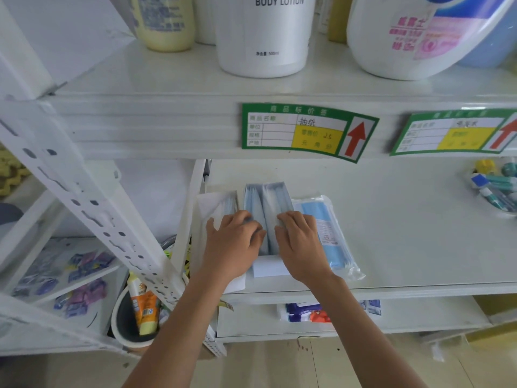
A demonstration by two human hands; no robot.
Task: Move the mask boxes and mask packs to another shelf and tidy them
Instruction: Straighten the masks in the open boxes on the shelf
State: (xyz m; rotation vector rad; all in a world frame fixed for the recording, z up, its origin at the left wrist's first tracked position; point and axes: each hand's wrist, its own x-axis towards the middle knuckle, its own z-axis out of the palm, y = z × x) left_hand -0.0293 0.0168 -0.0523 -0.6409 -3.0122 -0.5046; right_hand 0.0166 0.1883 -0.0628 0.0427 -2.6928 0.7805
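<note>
two white shelves (391, 247) hold masks (265, 203), bottles (263, 35).

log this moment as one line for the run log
stage: tidying | left hand: on mask packs | right hand: on same packs | clear-bagged blue masks: beside, right | surface: white shelf
</note>
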